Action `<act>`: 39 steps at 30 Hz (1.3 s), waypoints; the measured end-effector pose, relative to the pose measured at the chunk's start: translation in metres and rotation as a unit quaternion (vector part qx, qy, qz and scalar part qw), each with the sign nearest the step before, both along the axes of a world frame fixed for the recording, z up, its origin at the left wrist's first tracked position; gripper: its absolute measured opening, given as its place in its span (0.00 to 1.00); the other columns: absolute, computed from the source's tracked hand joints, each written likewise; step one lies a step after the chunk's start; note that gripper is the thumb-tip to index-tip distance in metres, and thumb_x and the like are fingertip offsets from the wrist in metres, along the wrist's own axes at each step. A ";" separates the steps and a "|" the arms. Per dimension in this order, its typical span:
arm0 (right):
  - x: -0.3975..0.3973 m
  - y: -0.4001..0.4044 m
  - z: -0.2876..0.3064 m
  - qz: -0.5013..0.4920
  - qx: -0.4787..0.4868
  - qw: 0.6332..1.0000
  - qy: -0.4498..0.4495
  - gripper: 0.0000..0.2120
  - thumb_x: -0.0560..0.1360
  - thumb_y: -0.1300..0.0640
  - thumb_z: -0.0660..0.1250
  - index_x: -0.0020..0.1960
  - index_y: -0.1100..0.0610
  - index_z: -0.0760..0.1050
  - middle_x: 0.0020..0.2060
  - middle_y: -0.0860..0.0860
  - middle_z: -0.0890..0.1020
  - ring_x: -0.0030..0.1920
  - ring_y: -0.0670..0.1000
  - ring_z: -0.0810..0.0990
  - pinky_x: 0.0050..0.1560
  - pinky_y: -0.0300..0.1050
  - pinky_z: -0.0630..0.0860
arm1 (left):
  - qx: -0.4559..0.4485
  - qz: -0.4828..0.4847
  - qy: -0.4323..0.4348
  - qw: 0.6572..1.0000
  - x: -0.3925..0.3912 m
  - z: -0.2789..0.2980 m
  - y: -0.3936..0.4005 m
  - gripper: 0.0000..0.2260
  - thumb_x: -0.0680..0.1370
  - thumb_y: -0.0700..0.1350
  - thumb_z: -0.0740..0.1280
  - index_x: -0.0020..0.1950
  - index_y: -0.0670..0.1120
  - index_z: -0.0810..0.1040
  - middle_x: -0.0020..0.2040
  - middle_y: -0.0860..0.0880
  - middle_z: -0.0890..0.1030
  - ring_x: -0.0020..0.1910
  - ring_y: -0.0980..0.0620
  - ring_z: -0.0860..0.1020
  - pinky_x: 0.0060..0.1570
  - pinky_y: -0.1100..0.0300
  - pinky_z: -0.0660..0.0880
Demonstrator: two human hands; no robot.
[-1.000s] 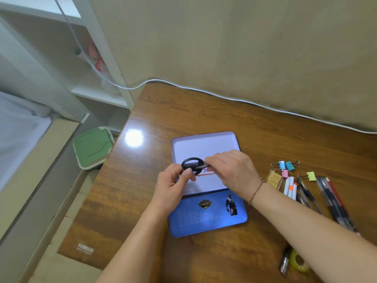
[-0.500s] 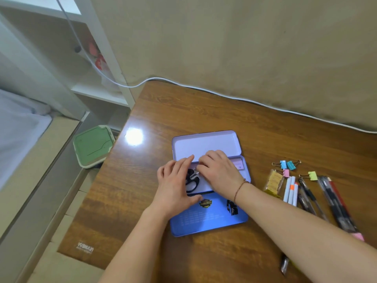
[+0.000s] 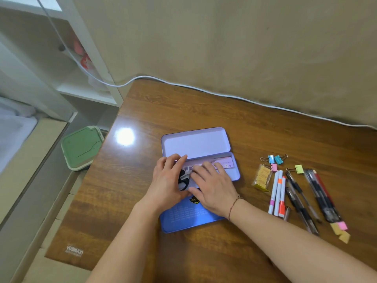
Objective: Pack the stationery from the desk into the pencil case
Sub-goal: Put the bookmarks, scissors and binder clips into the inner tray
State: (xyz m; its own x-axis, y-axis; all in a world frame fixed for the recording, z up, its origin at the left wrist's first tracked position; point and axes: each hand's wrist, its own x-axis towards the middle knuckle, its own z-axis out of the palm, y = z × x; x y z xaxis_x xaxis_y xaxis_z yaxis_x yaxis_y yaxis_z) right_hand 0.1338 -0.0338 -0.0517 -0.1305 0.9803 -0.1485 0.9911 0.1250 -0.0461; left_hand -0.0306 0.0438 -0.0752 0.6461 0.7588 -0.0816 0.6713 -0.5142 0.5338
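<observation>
Both hands, left (image 3: 166, 183) and right (image 3: 212, 187), press flat on scissors (image 3: 183, 180) in the case (image 3: 234, 172); poorly seated, their handles could block the lid (image 3: 195, 142).

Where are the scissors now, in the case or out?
In. The scissors lie inside the open pencil case, black handles showing between the left hand and right hand, both pressing them down.

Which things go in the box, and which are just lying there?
For packing: pencil case, scissors, binder clips, staples box, markers, pens.

Just lying about: white cable, green box on the floor.
</observation>
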 end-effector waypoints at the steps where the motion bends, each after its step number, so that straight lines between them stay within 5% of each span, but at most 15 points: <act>1: 0.003 -0.001 -0.001 0.007 -0.023 1.000 0.001 0.24 0.79 0.41 0.51 0.65 0.55 0.72 0.65 0.52 0.74 0.66 0.58 0.69 0.65 0.60 0.66 | 0.000 -0.002 0.005 1.000 0.001 0.000 0.001 0.45 0.64 0.58 0.77 0.76 0.47 0.62 0.70 0.47 0.66 0.69 0.43 0.60 0.69 0.47 0.63; 6: 0.012 0.001 -0.007 0.005 -0.078 0.997 0.011 0.31 0.79 0.38 0.47 0.77 0.52 0.56 0.77 0.48 0.58 0.76 0.56 0.54 0.74 0.61 0.51 | -0.023 -0.013 0.019 0.999 0.006 0.004 0.004 0.46 0.63 0.56 0.79 0.75 0.47 0.63 0.70 0.48 0.64 0.69 0.45 0.58 0.68 0.50 0.64; 10: 0.017 -0.002 -0.006 0.008 -0.071 0.996 0.048 0.30 0.80 0.39 0.50 0.78 0.52 0.54 0.78 0.48 0.53 0.78 0.54 0.49 0.75 0.58 0.48 | 0.002 -0.021 0.077 0.997 0.012 0.012 0.004 0.45 0.62 0.55 0.78 0.75 0.48 0.62 0.70 0.47 0.65 0.68 0.44 0.62 0.64 0.51 0.67; 17: 0.042 -0.051 0.003 -0.050 0.000 0.997 0.061 0.23 0.78 0.43 0.58 0.69 0.52 0.71 0.73 0.53 0.67 0.75 0.58 0.60 0.73 0.60 0.59 | 0.002 -0.006 0.208 0.978 0.039 0.016 0.001 0.48 0.60 0.61 0.77 0.73 0.52 0.56 0.69 0.50 0.63 0.66 0.43 0.62 0.58 0.46 0.68; 24: 0.060 -0.086 0.003 -0.073 -0.053 0.996 0.027 0.25 0.80 0.43 0.51 0.76 0.47 0.59 0.76 0.50 0.62 0.77 0.55 0.51 0.75 0.60 0.44 | 0.009 -0.033 0.199 0.979 0.054 0.016 -0.008 0.49 0.57 0.63 0.77 0.72 0.55 0.58 0.68 0.53 0.64 0.64 0.45 0.63 0.58 0.48 0.66; 32: 0.068 -0.119 0.011 -0.060 -0.043 0.996 -0.050 0.21 0.78 0.43 0.57 0.69 0.50 0.72 0.64 0.50 0.78 0.74 0.59 0.64 0.73 0.69 0.51 | 0.012 -0.043 0.225 0.973 0.072 0.021 -0.046 0.48 0.58 0.62 0.75 0.73 0.55 0.56 0.69 0.53 0.62 0.65 0.46 0.62 0.58 0.49 0.62; 39: 0.089 -0.145 -0.012 -0.078 0.108 0.989 0.070 0.21 0.79 0.42 0.55 0.66 0.50 0.73 0.62 0.47 0.79 0.73 0.54 0.64 0.74 0.63 0.52 | 0.005 -0.023 0.274 0.961 0.077 0.021 -0.068 0.53 0.55 0.69 0.71 0.73 0.57 0.50 0.69 0.55 0.60 0.67 0.46 0.61 0.60 0.44 0.59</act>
